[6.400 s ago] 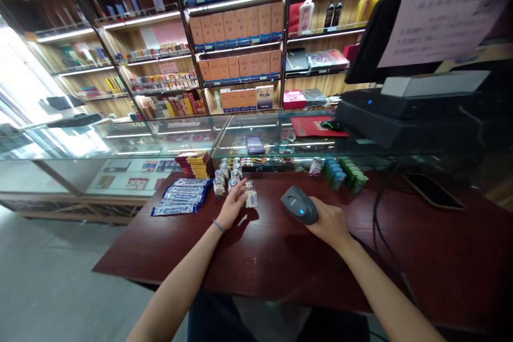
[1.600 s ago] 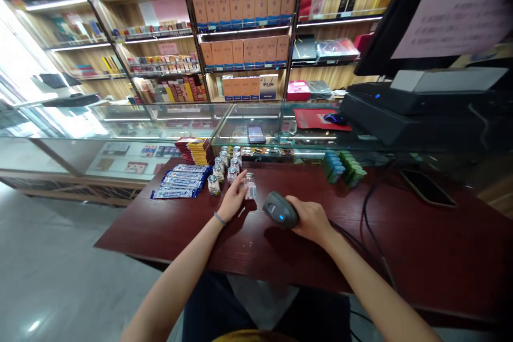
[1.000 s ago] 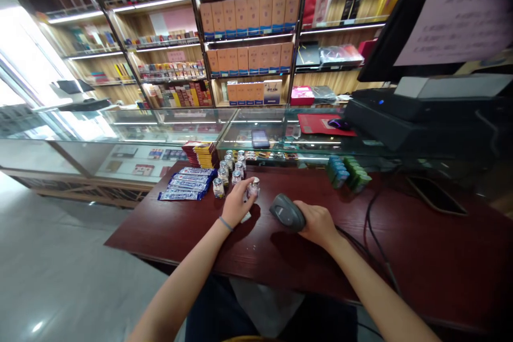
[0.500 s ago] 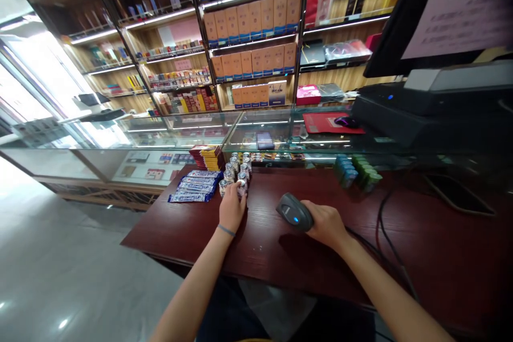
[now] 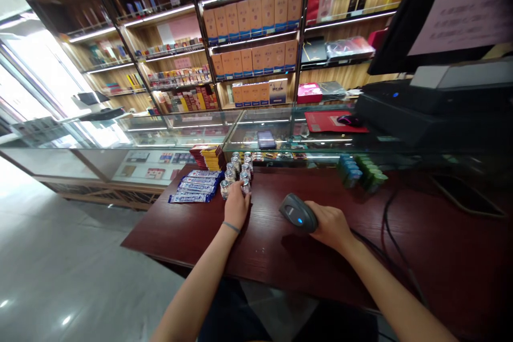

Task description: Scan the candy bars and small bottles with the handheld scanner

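Note:
My right hand is wrapped round the handle of a dark grey barcode scanner, which has a blue light on it and is held above the wooden counter. My left hand reaches to the near end of two rows of small silver-capped jars. Its thumb and fingers close round the nearest jar of the right row, hiding part of it. Left of the jars lie several blue-and-white packets in an overlapping row. Behind these, stacks of red and yellow packs stand against the glass.
Blue and green small packs stand in rows at the right. A dark phone-like slab and a black cable lie on the dark red counter. Behind is a glass display case; a monitor rises at right.
The view has shifted slightly. My left hand stays at the nearest jar with its wrist turned a little, and my right hand still holds the scanner in about the same place.

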A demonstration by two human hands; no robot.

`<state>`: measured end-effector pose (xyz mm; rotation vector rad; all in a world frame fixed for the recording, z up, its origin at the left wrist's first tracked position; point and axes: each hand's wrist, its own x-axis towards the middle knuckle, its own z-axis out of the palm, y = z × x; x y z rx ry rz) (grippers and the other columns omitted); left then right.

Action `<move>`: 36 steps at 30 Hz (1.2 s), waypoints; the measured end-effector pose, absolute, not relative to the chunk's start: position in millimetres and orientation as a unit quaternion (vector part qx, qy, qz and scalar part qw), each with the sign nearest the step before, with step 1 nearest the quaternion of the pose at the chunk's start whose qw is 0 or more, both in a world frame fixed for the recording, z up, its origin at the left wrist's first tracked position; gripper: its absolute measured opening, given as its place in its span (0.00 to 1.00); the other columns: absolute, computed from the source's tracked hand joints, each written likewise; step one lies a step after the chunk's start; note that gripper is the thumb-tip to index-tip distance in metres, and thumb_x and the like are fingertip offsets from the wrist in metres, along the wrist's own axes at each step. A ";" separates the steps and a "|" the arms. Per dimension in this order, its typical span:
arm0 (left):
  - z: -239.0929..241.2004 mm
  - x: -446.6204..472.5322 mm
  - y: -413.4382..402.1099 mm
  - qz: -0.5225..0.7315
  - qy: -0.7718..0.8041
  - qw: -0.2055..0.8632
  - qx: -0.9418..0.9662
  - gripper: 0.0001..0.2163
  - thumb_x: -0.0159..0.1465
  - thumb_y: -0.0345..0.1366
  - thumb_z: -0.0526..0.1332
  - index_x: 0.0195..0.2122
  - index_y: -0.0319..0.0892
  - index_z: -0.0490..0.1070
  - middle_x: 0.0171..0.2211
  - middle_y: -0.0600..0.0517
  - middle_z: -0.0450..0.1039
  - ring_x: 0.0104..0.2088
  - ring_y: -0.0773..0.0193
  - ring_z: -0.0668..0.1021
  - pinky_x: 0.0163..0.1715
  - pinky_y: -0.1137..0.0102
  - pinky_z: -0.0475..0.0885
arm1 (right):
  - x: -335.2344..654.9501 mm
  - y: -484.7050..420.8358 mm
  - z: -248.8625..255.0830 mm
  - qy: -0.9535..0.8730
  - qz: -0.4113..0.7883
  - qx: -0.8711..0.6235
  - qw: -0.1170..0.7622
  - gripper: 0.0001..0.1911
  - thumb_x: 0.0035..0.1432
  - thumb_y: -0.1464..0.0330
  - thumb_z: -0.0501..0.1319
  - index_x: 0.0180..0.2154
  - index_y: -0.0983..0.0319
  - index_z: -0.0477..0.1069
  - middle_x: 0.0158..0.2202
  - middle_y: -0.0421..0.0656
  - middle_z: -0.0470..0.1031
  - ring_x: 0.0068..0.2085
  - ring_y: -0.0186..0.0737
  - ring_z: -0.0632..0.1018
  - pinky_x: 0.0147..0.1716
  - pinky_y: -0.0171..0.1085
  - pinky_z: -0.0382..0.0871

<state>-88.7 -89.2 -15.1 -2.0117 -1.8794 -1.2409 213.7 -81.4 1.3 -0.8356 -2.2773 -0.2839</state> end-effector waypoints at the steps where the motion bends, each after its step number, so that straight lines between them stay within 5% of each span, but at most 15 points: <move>1: -14.3 -88.5 -89.4 -0.412 -0.619 0.058 -0.666 0.18 0.64 0.31 0.58 0.55 0.41 0.59 0.49 0.42 0.66 0.52 0.52 0.71 0.53 0.56 0.70 | 213.7 -81.3 1.2 -0.875 -0.111 -0.321 0.345 0.20 0.49 0.70 0.56 0.46 0.64 0.66 0.37 0.45 0.80 0.30 0.41 0.80 0.30 0.36 0.65; 15: 7.4 -64.2 -101.8 -0.452 -0.536 0.124 -0.702 0.21 0.65 0.36 0.60 0.59 0.44 0.61 0.61 0.39 0.60 0.62 0.47 0.64 0.61 0.49 0.63 | 248.1 -78.2 31.2 -0.841 -0.104 -0.416 0.330 0.15 0.50 0.67 0.59 0.42 0.61 0.68 0.31 0.42 0.80 0.29 0.42 0.80 0.28 0.35 0.63; 29: -8.8 143.5 -8.6 -0.490 -0.407 -0.196 -0.745 0.30 0.63 0.31 0.61 0.65 0.48 0.55 0.54 0.43 0.60 0.55 0.56 0.70 0.59 0.55 0.66 | 385.4 -126.5 19.6 -0.736 -0.156 -0.591 0.292 0.16 0.53 0.65 0.60 0.45 0.58 0.67 0.30 0.41 0.80 0.28 0.45 0.81 0.25 0.35 0.61; 36: -22.4 207.4 32.1 -0.495 -0.409 -0.221 -0.734 0.31 0.62 0.29 0.61 0.65 0.50 0.57 0.54 0.44 0.57 0.55 0.55 0.70 0.60 0.52 0.64 | 420.6 -132.7 13.6 -0.711 -0.175 -0.617 0.289 0.15 0.52 0.65 0.59 0.43 0.59 0.67 0.25 0.40 0.78 0.26 0.45 0.80 0.24 0.35 0.61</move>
